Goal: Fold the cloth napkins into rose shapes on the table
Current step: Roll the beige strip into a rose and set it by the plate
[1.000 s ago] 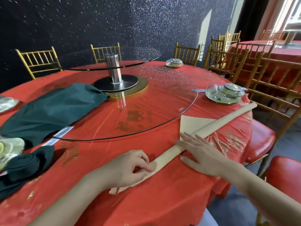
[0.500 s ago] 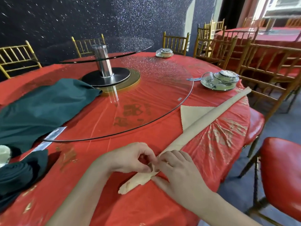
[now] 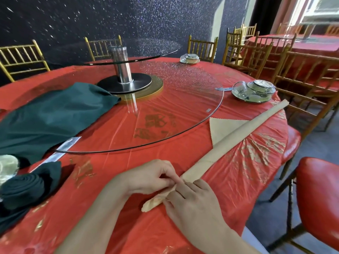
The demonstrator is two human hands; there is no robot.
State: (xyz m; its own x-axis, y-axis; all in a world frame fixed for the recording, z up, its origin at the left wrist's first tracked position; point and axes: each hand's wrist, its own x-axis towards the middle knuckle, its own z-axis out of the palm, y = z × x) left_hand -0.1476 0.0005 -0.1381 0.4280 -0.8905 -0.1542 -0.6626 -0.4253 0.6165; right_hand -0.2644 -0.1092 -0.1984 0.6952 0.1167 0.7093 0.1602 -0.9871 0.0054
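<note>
A beige cloth napkin [image 3: 233,140], rolled into a long strip, lies diagonally across the red table [image 3: 117,180], with one flat triangular corner sticking out toward the glass turntable. Its near end curls under my fingers. My left hand [image 3: 152,177] pinches the near end of the strip from the left. My right hand [image 3: 192,200] presses and grips the same end from the right. A dark green napkin rolled into a rose shape [image 3: 23,187] sits at the left edge. A flat dark green napkin [image 3: 49,116] lies partly on the turntable.
A glass turntable [image 3: 183,99] on a metal post [image 3: 122,66] fills the table's middle. Wrapped dish sets stand at the right [image 3: 254,91] and far side [image 3: 189,58]. A red-seated chair [image 3: 319,195] is close on the right; gold chairs ring the table.
My right hand slid from the middle of the roll down to its near end, meeting my left hand. Both hands now curl that end inward. The view has shifted slightly.
</note>
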